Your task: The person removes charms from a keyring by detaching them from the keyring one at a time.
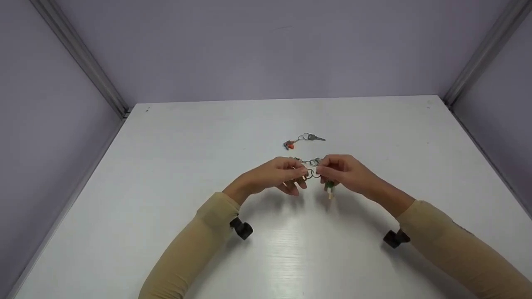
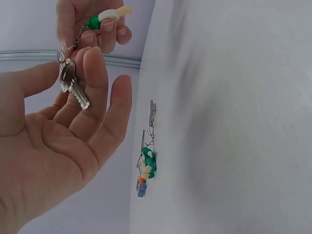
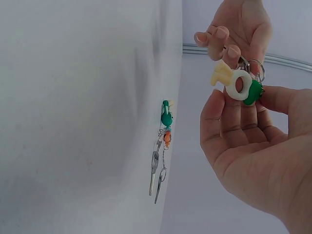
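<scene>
While both hands hung just above the white surface (image 1: 174,174), the work stood at the fiddly middle step: a key (image 2: 74,87) and a split ring (image 3: 257,68) were being handled against each other, whether joining or parting I could not tell. The left hand (image 1: 276,174) pinched the silver key by its head between thumb and forefinger, the other fingers loosely spread. The right hand (image 1: 343,171) had its grip pressed on the ring, from which a green and cream charm (image 3: 236,83) dangled on a short chain. The two hands nearly touched, with the ring between them. Well apart, further back on the surface, lay a second keychain (image 1: 304,140) with keys and a small teal and orange charm. By my judgement, the next move would call for holding the ring steady and turning the key along its coil with small, firm finger work
</scene>
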